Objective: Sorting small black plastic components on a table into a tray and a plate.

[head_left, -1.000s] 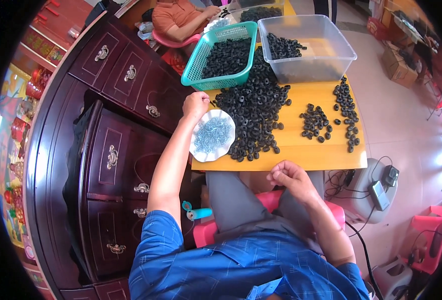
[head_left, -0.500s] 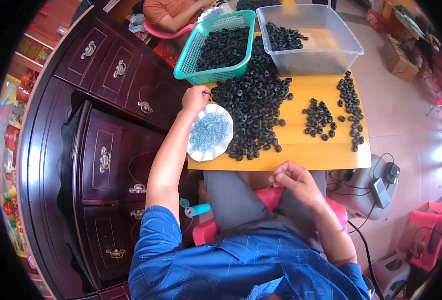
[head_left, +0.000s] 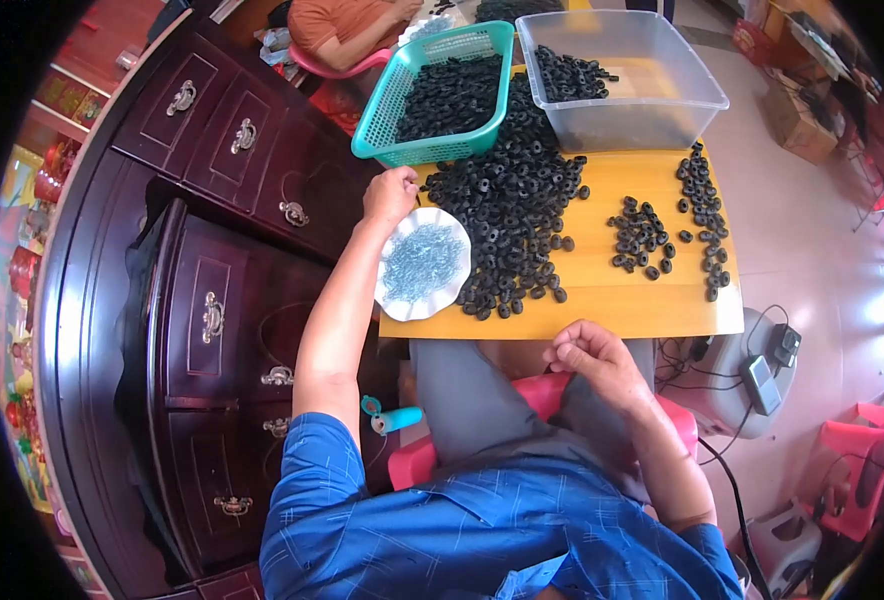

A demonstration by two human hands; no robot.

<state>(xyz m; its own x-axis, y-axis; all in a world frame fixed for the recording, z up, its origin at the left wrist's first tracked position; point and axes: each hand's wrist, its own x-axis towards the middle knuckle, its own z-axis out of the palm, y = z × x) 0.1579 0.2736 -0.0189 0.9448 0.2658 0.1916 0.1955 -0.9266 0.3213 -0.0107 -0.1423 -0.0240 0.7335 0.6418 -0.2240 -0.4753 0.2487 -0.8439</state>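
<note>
My left hand (head_left: pixel 390 197) is closed in a pinch at the left edge of a heap of small black oval pieces with holes (head_left: pixel 517 190). What its fingertips hold is too small to make out. Just below it lies a white scalloped plate (head_left: pixel 454 292) covered with thin, shiny, pale-blue bits (head_left: pixel 422 262). My right hand (head_left: pixel 597 362) hovers over my lap by the table's front edge, fingers curled and thumb pressed in. Anything inside it is hidden.
A green basket (head_left: pixel 432 152) and a clear plastic bin (head_left: pixel 642 125), both holding black pieces, stand at the back of the yellow table (head_left: pixel 602 310). Smaller groups of pieces (head_left: pixel 642 238) lie to the right. A dark wooden cabinet (head_left: pixel 212 220) borders the left; another person (head_left: pixel 337 35) sits beyond.
Little has changed. My right hand has shifted slightly right and its fingers have curled in a bit more; my left hand stays at the heap's edge.
</note>
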